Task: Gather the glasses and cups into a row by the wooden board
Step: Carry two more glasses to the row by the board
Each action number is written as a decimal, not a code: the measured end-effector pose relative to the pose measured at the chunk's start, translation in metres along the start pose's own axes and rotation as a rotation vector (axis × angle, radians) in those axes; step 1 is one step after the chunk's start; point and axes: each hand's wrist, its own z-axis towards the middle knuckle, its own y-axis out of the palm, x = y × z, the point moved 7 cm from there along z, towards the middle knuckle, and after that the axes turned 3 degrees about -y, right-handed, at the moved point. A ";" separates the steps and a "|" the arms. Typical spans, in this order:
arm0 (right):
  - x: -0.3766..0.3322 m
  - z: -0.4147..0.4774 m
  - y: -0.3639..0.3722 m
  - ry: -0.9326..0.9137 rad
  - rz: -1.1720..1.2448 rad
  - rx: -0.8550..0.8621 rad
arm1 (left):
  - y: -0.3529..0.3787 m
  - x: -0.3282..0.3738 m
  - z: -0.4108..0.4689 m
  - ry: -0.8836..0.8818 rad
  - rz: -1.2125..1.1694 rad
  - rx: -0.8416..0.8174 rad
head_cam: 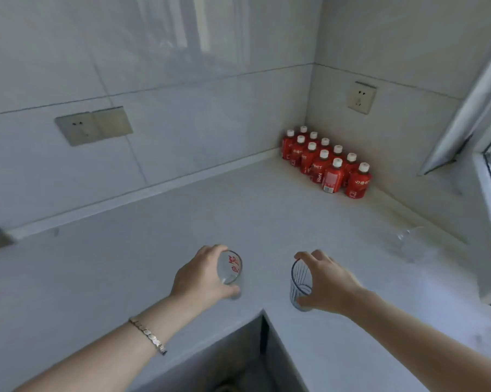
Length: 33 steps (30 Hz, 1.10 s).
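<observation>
A pale marble-look countertop [182,222] fills the scene and wraps an inner corner, with a dark recess [233,360] cut into its near edge. Grey wall tiles [182,114] rise behind it; a double socket plate [94,125] sits on the far left wall and a single socket [361,97] on the right wall.

In the far right corner stands a block of red bottles [327,162] with white caps, packed in two rows and touching one another. Their labels carry white writing too blurred to read.

The left hand [203,277] is wrapped around a clear glass with red print [229,267], fingers curled over its far side and the thumb low on its near side. The glass is tilted, mouth leaning to the right, and looks empty; the red print cannot be read. A metal bracelet [148,335] circles that wrist.

The right hand [327,281] grips a ribbed clear glass [300,284] from the right, fingers hooked over the rim and the thumb pressed near its base. This glass stands about upright, just beyond the recess corner, and looks empty.

Near the right edge a faint clear glass [416,241] sits on the counter, well apart from both hands; what it holds cannot be told.
</observation>
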 end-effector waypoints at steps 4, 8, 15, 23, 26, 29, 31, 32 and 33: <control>-0.094 -0.011 0.031 -0.184 -0.031 -0.079 | -0.032 -0.087 -0.075 -0.188 -0.015 0.064; -0.192 -0.026 0.068 -0.342 -0.076 -0.138 | -0.064 -0.176 -0.148 -0.371 -0.050 0.140; -0.361 -0.046 0.143 -0.498 -0.138 -0.253 | -0.125 -0.333 -0.269 -0.596 -0.066 0.255; -0.534 -0.047 0.210 -0.524 -0.099 -0.271 | -0.198 -0.481 -0.341 -0.674 -0.035 0.291; -0.586 -0.040 0.227 -0.528 -0.086 -0.271 | -0.222 -0.522 -0.346 -0.678 -0.045 0.293; -0.626 -0.026 0.241 -0.532 -0.094 -0.280 | -0.243 -0.557 -0.341 -0.680 -0.060 0.295; -0.649 -0.012 0.248 -0.534 -0.098 -0.280 | -0.257 -0.579 -0.330 -0.686 -0.063 0.296; -0.660 -0.003 0.251 -0.534 -0.095 -0.282 | -0.263 -0.590 -0.324 -0.689 -0.066 0.300; -0.670 0.007 0.254 -0.534 -0.090 -0.285 | -0.270 -0.601 -0.316 -0.692 -0.067 0.305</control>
